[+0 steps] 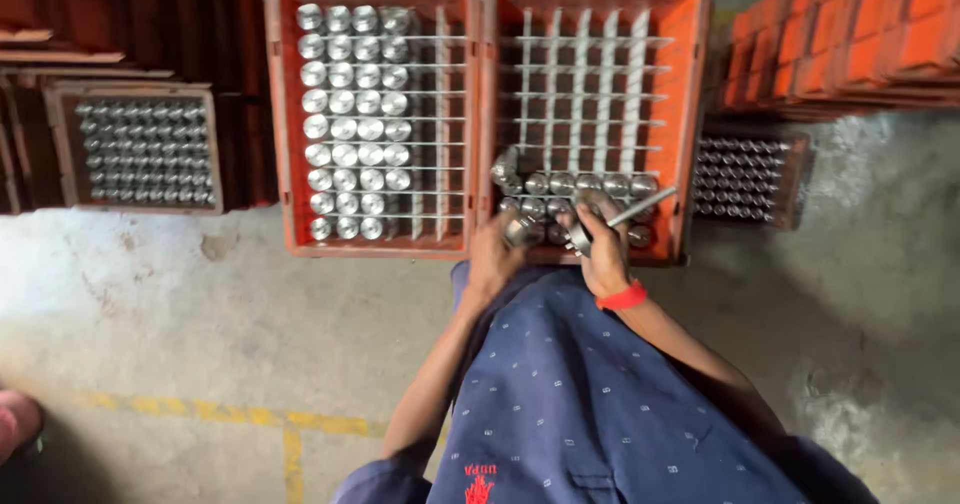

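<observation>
Two orange crates stand side by side on the floor. The left crate (283, 114) holds several rows of shiny metal cylinders (356, 129) in a wire grid. The right crate (692, 114) is mostly bare grid, with two rows of cylinders (580, 184) at its near end. My left hand (495, 259) grips a metal cylinder (519, 230) at the near edge of the right crate. My right hand (603, 249), with a red wristband (622, 297), holds a slim metal rod-like tool (640, 207) over the same near rows.
A dark crate of small metal parts (140, 149) sits at the left, another (745, 179) at the right. Stacked orange crates (850, 34) fill the back right. A yellow line (290, 429) marks the concrete floor. A pink object (15, 419) shows at the far left edge.
</observation>
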### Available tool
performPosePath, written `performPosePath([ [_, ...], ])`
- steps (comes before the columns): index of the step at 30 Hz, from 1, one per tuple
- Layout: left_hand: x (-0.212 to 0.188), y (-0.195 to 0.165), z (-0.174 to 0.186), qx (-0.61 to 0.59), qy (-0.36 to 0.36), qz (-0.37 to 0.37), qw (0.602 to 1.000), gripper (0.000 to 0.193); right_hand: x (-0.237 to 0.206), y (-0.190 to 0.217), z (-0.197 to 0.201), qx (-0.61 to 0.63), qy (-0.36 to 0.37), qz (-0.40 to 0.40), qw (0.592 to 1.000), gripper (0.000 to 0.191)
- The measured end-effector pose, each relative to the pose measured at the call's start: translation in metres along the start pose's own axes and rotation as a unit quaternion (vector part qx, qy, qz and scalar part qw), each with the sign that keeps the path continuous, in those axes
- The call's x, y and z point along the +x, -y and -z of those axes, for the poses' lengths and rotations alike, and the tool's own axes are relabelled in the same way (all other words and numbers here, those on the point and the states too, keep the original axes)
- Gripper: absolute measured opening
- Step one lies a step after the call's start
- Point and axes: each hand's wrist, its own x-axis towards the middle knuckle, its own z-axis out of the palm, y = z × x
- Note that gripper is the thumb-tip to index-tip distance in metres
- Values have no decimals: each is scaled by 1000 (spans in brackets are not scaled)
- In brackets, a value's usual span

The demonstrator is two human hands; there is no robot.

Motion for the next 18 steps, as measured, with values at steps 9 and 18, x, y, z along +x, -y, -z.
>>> performPosePath([
  [9, -6, -45, -55, 42, 253, 57, 965, 40, -20, 33, 24, -152, 107, 83, 979, 11],
  [18, 7, -49, -70, -6, 308, 32, 951, 45, 3, 38, 53, -61, 66, 22, 996, 13],
])
